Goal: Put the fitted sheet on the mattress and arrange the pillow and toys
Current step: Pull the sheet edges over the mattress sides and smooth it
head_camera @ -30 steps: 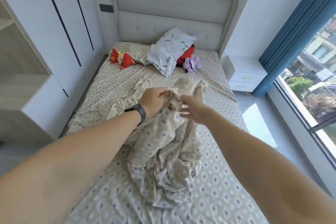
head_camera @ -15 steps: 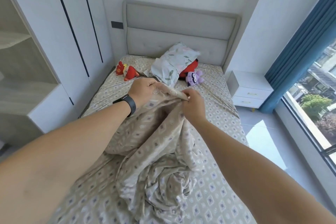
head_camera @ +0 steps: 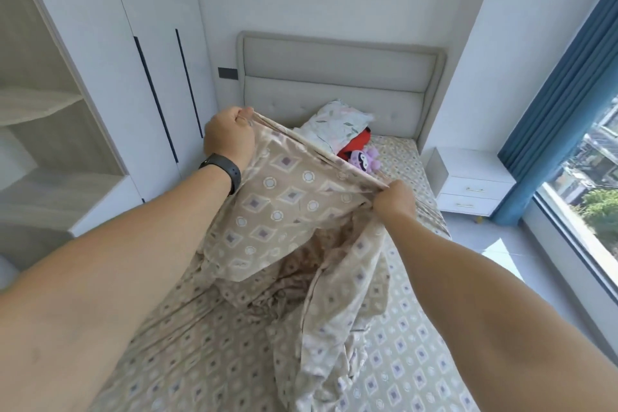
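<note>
both hands grip one edge of the sheet (head_camera: 284, 211) above the bed (head_camera: 401, 361): left hand (head_camera: 229, 140) raised high, right hand (head_camera: 394, 199) lower. the rest hangs bunched. pillow (head_camera: 337, 125) and purple toy (head_camera: 364, 159) lie by the headboard (head_camera: 334, 84), the toy seemingly on something red.

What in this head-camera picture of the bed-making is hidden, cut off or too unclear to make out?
- Red toy: mostly hidden under the pillow in the head view.
- Mattress corners: near ones cut off by the bottom edge, far left one behind the lifted sheet.
- Fingers of the left hand and right hand: buried in sheet folds.
</note>
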The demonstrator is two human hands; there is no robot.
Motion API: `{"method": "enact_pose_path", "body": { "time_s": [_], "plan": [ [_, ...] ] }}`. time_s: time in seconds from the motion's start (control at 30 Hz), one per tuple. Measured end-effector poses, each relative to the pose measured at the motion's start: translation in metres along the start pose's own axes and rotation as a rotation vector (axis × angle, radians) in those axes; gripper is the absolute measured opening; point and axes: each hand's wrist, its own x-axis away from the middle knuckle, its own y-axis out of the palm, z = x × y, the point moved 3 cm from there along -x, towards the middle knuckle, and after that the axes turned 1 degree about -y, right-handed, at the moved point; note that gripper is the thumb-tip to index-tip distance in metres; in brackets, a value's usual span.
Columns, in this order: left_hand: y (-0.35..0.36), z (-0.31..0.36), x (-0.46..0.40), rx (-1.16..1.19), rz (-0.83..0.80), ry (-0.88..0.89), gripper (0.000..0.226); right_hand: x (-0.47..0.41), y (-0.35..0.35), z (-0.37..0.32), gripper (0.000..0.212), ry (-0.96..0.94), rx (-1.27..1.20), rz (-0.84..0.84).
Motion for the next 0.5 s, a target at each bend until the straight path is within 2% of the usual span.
{"method": "enact_pose_path", "body": {
  "time_s": [0.1, 0.17, 0.2, 0.23, 0.3, 0.37, 0.43, 0.5],
  "plan": [
    [0.01, -0.022, 0.004, -0.076, -0.031, -0.098, 0.035, -0.01, -0.022, -0.026, 0.023, -0.052, -0.15, 0.066],
    [0.021, -0.028, 0.012, -0.155, -0.095, -0.055, 0.021, -0.011, -0.041, -0.067, 0.026, -0.193, -0.24, 0.105],
    [0.028, -0.024, 0.019, -0.158, -0.139, 0.023, 0.023, -0.01, -0.046, -0.086, 0.029, -0.264, -0.278, 0.073],
    [0.036, -0.015, 0.026, -0.119, -0.203, 0.142, 0.04, -0.01, -0.047, -0.103, 0.029, -0.332, -0.305, 0.006],
    [0.06, 0.013, 0.045, 0.022, -0.459, 0.343, 0.08, -0.004, -0.043, -0.123, 0.023, -0.452, -0.261, -0.166],
    [0.082, 0.032, 0.065, -0.041, -0.708, 0.397, 0.102, 0.004, -0.042, -0.13, 0.03, -0.532, -0.207, -0.288],
    [0.097, 0.032, 0.07, -0.146, -0.749, 0.383, 0.09, 0.011, -0.044, -0.126, 0.052, -0.598, -0.147, -0.368],
    [0.1, 0.023, 0.065, -0.105, -0.717, 0.364, 0.058, 0.01, -0.045, -0.11, 0.072, -0.669, 0.091, -0.362]
  ]
}}
